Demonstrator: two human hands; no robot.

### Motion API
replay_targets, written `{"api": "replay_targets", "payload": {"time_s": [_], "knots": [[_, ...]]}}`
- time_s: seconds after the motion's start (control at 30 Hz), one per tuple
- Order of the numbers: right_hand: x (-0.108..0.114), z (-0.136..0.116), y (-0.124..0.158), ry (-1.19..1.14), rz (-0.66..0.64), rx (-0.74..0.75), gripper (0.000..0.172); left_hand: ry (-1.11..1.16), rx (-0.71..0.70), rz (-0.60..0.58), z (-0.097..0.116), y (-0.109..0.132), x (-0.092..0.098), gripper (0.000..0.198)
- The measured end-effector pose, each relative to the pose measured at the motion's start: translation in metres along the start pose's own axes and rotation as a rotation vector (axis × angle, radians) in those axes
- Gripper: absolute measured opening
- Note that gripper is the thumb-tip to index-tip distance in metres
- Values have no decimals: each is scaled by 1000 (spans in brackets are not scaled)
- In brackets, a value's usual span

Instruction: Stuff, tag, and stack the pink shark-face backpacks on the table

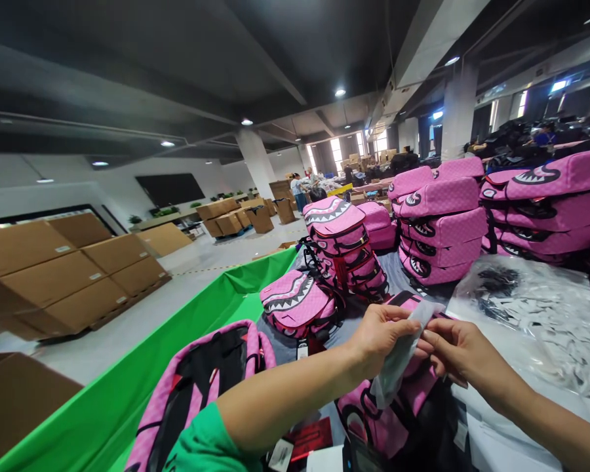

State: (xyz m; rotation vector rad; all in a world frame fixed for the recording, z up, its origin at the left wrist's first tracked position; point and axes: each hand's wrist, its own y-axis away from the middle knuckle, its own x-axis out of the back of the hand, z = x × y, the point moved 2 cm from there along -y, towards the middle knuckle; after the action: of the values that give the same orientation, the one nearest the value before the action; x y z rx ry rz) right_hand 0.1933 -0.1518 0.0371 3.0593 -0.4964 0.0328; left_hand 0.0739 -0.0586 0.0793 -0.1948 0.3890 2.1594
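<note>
Ceiling v. dim; small lamps glow, far windows blown out. Bkgd blurry, esp. far right. Boxes at left stretched, soft. Clear plastic, near right, has glare.

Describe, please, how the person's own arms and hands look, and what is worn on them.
The left arm has a plain-looking green sleeve that leaves the forearm bare. The right arm shows no clear sleeve. The left hand and right hand wear no gloves; no watch is visible.
</note>
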Motion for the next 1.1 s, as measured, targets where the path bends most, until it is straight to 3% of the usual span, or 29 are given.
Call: {"api": "replay_targets", "payload": {"time_s": [0.33,0.43,0.6,0.73,0.93,1.03,1.1], "knots": [[-6,-3,-8,-62,82,-50,57,15,-27,38,-1,-3,-2,57],[-3,5,4,-245,17,-129,54,11,-17,32,-2,-4,0,59],[-8,9,21,-739,-85,-221,51,-36,-35,-2,-5,-7,5,60],[-18,8,19,-1043,-193,-154,36,-65,-75,28,-7,-7,11,73],[-24,14,13,-1172,-367,-82,26,-119,-250,175,-8,0,17,111],[-24,18,10,-1211,-501,-71,19,-70,-250,255,-14,1,19,113],[-23,22,8,-1236,-570,-81,13,-58,-242,261,-16,0,19,101]]}}
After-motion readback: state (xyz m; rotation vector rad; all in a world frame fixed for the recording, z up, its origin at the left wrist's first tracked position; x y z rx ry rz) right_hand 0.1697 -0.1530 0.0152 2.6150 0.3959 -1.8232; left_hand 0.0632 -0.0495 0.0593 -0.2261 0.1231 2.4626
